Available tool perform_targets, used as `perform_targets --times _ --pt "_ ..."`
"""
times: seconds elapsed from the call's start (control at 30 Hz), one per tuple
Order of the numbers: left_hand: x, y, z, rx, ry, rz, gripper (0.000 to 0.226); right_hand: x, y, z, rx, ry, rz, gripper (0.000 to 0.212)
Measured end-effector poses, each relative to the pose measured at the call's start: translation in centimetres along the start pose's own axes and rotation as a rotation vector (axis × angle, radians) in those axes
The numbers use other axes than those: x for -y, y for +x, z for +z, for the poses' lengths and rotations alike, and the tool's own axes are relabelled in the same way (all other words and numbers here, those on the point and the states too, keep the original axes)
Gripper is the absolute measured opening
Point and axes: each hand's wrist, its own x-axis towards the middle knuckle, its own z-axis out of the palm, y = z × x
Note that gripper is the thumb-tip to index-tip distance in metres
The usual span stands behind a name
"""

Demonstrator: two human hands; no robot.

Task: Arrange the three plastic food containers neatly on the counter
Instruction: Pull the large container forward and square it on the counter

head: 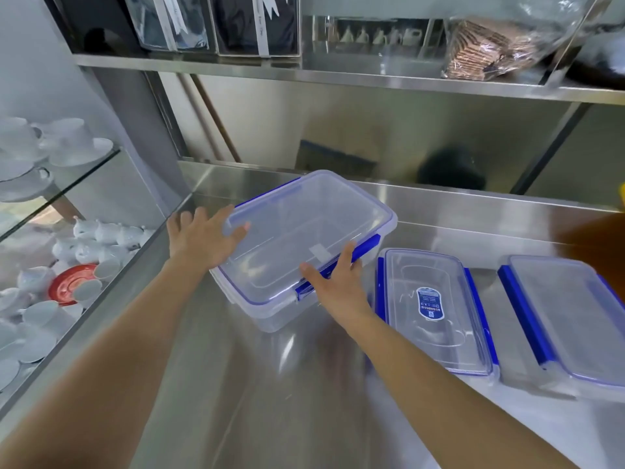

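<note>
Head view: I have both hands on the large container [304,225], which sits askew at the back left of the counter [270,401].
My left hand [203,240] lies spread against its left end. My right hand [333,282] presses flat-fingered on the near blue latch [367,247]. The labelled container [436,309] and the plain container [568,319] rest to the right.

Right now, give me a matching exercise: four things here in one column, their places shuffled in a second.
1. large clear plastic container with blue clips
2. clear plastic container with a blue label
3. clear plastic container, no label showing
4. red round saucer

A. among white cups at the left
B. farthest right, cut by the frame
C. between left hand and right hand
D. middle of the three

Pairs: 1-C, 2-D, 3-B, 4-A
</note>
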Motion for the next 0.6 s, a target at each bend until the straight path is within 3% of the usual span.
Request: perform_targets --times 0.1,0.27,0.4,0.6 --pt "0.3 -1.1 -0.2 0.000 0.003 -0.029 0.069 -0.2 0.2 -0.6 0.039 0.055 -0.003 0.097" --pt "0.5 -2.4 -0.8 0.197 -0.362 -0.083 0.078 0.3 0.8 -0.7 0.074 0.193 0.059 0.095" --pt "1.4 -3.7 -2.0 0.281 -0.310 -0.024 0.084 0.3 1.1 -1.1 0.028 0.147 0.071 0.084" --pt "2.4 -5.9 -3.8 0.568 -0.200 0.048 0.089 1.2 1.5 -2.5 0.097 0.069 0.029 0.063"
